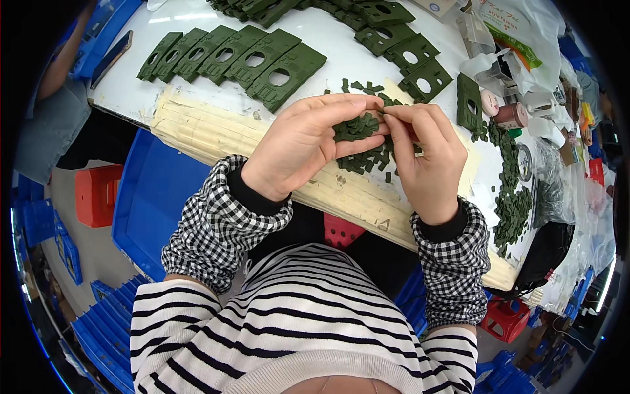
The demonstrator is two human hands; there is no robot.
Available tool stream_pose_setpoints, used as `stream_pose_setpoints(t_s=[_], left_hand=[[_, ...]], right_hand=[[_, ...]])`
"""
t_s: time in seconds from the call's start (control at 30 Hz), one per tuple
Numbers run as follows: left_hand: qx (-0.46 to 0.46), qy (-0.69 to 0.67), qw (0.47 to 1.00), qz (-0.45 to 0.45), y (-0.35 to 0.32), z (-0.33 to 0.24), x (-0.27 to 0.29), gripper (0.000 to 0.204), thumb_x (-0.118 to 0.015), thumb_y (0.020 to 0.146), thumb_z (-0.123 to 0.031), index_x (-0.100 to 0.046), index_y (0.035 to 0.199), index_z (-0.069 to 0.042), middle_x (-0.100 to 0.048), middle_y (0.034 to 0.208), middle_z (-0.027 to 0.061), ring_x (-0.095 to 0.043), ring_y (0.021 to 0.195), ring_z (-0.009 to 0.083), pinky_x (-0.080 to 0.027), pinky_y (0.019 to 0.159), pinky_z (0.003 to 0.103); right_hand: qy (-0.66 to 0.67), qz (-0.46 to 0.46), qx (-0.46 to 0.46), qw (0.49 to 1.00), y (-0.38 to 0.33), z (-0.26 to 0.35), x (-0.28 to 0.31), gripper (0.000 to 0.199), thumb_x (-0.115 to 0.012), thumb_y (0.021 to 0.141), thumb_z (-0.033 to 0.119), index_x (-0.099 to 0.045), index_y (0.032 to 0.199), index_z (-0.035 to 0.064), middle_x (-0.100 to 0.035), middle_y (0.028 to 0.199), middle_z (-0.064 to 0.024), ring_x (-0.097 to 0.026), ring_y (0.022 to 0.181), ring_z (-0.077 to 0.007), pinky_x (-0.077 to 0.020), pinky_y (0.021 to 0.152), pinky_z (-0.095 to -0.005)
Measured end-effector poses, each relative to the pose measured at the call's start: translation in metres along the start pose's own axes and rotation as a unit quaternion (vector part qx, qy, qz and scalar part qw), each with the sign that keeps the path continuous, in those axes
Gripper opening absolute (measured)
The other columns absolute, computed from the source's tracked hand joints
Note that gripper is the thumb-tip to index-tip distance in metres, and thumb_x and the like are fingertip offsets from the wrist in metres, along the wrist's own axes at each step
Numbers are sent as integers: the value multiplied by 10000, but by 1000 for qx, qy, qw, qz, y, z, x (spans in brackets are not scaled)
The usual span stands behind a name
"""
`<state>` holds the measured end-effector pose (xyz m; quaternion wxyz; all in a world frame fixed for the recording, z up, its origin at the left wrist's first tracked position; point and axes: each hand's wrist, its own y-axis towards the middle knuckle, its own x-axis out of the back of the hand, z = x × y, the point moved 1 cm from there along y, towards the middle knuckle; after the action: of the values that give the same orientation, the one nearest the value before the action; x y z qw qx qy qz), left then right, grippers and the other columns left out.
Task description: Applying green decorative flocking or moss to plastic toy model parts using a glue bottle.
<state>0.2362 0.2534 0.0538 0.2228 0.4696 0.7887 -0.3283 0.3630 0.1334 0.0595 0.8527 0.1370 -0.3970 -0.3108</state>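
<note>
My left hand (295, 134) is cupped with its palm up, holding a heap of small green plastic pieces (356, 127). Thumb and forefinger of my right hand (430, 148) are pinched together at the left fingertips, with a tiny dark green piece showing between them. More loose pieces (372, 159) of the same green lie on the table under and around both hands. Beyond my left hand, several flat green plastic plates (298, 65), each with a round hole, overlap in a slanting row. More such plates (431, 84) lie beyond my right hand.
Yellowish tape (197, 128) covers the white table's (177, 20) near edge. A long pile of green pieces (512, 213) lies at right, by a small pinkish jar (510, 116) and plastic bags (518, 33). A phone (111, 59) lies far left; a blue tray (154, 197) sits below.
</note>
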Motion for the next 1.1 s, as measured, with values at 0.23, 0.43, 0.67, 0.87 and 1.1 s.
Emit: stream_pose_setpoints(t_s=[0.23,0.43,0.67,0.87,1.1], left_hand=[[-1,13,1000,13,1,1,4,357,-492,980,-53,-506,1305,93,-615,1212,174,-623,1136,237,-519,1002,340],[-3,34,999,-6,0,1,2,324,-543,975,-76,-544,1266,69,-634,1178,152,-633,1113,216,-541,962,311],[9,37,999,-23,4,5,-5,249,-589,967,-116,-615,1170,26,-660,1100,111,-660,1003,154,-567,898,266],[6,35,999,-35,6,8,-4,251,-578,967,-92,-607,1186,28,-663,1088,111,-666,996,162,-571,903,277],[-14,-20,999,-32,5,4,-9,419,-388,1057,-252,-480,1299,76,-590,1207,175,-603,1128,213,-527,991,340]], right_hand=[[12,-12,-48,999,1,-1,2,58,-657,856,-27,-628,904,-15,-614,807,-105,-626,643,-221,-515,580,-287],[12,-19,-44,999,0,-2,0,67,-658,852,-28,-627,910,-13,-610,805,-107,-625,649,-232,-513,579,-292],[-84,-41,71,993,0,4,0,97,-688,829,-6,-652,916,16,-609,817,-81,-633,661,-234,-518,574,-311],[-13,-33,23,999,-2,0,1,96,-687,824,-17,-652,910,8,-615,829,-94,-640,669,-231,-523,576,-305],[-26,-58,37,997,1,-3,2,151,-692,810,-38,-685,947,25,-621,856,-86,-638,663,-214,-517,561,-287]])
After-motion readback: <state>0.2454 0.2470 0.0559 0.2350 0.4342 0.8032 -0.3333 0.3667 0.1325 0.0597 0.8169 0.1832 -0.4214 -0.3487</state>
